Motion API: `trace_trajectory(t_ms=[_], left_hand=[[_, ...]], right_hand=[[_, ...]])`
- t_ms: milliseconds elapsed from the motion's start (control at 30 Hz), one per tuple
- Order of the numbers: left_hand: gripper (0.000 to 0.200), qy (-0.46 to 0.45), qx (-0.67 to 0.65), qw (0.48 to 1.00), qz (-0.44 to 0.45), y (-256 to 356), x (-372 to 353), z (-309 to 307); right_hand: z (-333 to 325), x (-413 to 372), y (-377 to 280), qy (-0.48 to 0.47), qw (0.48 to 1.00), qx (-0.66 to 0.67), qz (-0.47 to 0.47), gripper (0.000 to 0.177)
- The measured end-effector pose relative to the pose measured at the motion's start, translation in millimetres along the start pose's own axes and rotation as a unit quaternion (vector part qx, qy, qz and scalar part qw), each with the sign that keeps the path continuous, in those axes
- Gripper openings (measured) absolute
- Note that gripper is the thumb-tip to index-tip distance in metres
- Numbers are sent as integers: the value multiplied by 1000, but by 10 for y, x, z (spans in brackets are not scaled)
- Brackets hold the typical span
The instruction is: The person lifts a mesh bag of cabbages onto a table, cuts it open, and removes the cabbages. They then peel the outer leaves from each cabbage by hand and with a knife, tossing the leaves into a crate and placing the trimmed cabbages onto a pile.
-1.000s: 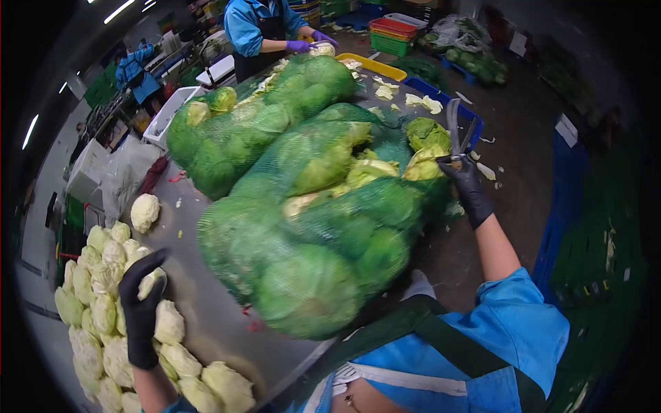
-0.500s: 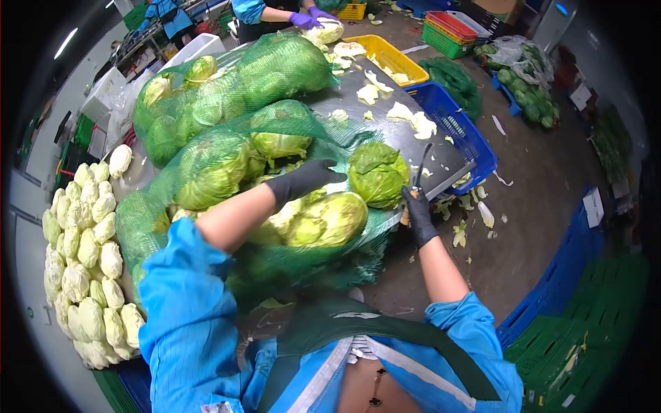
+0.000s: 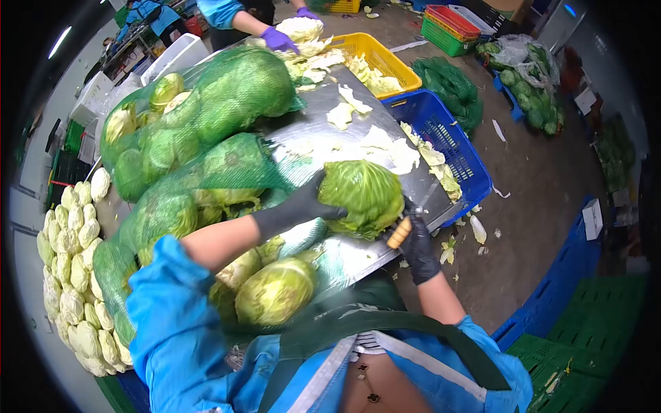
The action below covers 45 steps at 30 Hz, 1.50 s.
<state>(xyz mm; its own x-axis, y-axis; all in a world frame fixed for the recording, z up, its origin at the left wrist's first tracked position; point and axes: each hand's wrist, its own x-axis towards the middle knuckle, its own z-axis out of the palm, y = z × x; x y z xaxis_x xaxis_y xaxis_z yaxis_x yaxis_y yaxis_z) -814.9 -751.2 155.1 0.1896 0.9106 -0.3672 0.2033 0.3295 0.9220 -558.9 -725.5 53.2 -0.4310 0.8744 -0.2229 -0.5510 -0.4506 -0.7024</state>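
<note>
Cabbage (image 3: 361, 196) is held above the near end of the metal bench (image 3: 358, 265), between two black-gloved hands. From here I see the left hand (image 3: 303, 206) cupping its left side, thumb spread from the fingers. The right hand (image 3: 421, 248), at its right side, has its fingers curled round a wooden handle (image 3: 399, 233); I can't make out the blade. Netted sacks (image 3: 231, 165) bulge to the left, and a blue crate (image 3: 468, 162) with leaves sits beyond the right hand. Across the bench, a co-worker's purple glove (image 3: 279, 40) touches pale leaves (image 3: 313, 58).
</note>
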Motion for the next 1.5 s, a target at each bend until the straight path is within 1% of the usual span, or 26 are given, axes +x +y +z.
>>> trace_trajectory(t_ms=[33,67,100,133,167,200,233,267,300,367,400,433,467,500,567,600,633,700,767,833,867,900,1000,1100,1300,1500], left_hand=[[106,-37,80,985,146,74,94,-83],[111,-27,206,945,252,219,194,-81],[116,-15,327,877,351,331,296,-54],[111,29,277,906,318,237,386,34],[110,-27,-42,967,248,95,477,195],[106,-15,-200,966,161,199,482,351],[102,-4,-356,932,70,315,495,476],[93,26,-503,864,10,119,638,522],[84,-14,-547,835,62,66,644,581],[81,137,-406,900,76,23,826,742],[81,150,-410,897,66,26,885,860],[81,242,-393,885,56,42,952,978],[82,331,-370,867,48,56,1017,1087],[82,339,-370,864,42,37,1076,1206],[85,473,-289,827,95,-120,1170,1460],[90,520,-196,824,109,-297,1226,1572],[94,532,-205,816,96,-322,1221,1679],[100,485,-134,864,-14,-215,1040,1682],[103,466,-91,880,-14,-133,1006,1622],[103,436,301,848,14,-94,1119,1505],[101,442,265,856,29,-113,1192,1457],[101,442,266,856,29,-128,1238,1453],[99,467,292,834,14,-7,1395,1512],[95,476,308,823,-36,148,1504,1526],[97,481,338,804,-83,174,1638,1531],[94,454,321,829,-61,175,1614,1394]], right_hand=[[-11,5,-314,-34,999,-23,-20,60],[12,88,-576,-101,994,14,34,61],[123,233,-716,-90,996,4,10,65],[-9,354,-803,-135,991,-19,16,67],[-135,507,-908,-187,981,-44,27,68],[-124,611,-1014,-204,973,84,74,66],[-309,779,-949,-169,984,-29,46,63],[-386,885,-938,-174,982,-31,60,62],[-465,951,-924,-178,981,-30,74,61],[-738,1147,-904,-237,965,-90,74,58],[-782,1228,-937,-230,952,-191,70,56],[-811,1322,-970,-223,928,-291,62,55],[-1080,1501,-766,-190,920,-328,94,48],[-920,1504,-840,-182,939,-291,15,43],[-977,1625,-956,-109,900,-398,140,40],[-1063,1629,-938,-116,901,-391,146,38],[-1088,1594,-979,-119,903,-386,147,38],[-1118,1442,-1125,-136,866,-444,185,35],[-1186,1314,-1172,-148,874,-412,211,30],[-1275,1258,-1156,-238,897,-364,82,28],[-1262,1262,-1214,-279,833,-478,-15,26],[-1239,1233,-1256,-279,833,-478,-16,26],[-1040,1103,-1457,-284,748,-589,-117,30],[-932,1156,-1445,-285,718,-634,-6,37],[-940,1527,-1269,-321,669,-670,25,39],[-924,1395,-1393,-315,706,-628,91,39]])
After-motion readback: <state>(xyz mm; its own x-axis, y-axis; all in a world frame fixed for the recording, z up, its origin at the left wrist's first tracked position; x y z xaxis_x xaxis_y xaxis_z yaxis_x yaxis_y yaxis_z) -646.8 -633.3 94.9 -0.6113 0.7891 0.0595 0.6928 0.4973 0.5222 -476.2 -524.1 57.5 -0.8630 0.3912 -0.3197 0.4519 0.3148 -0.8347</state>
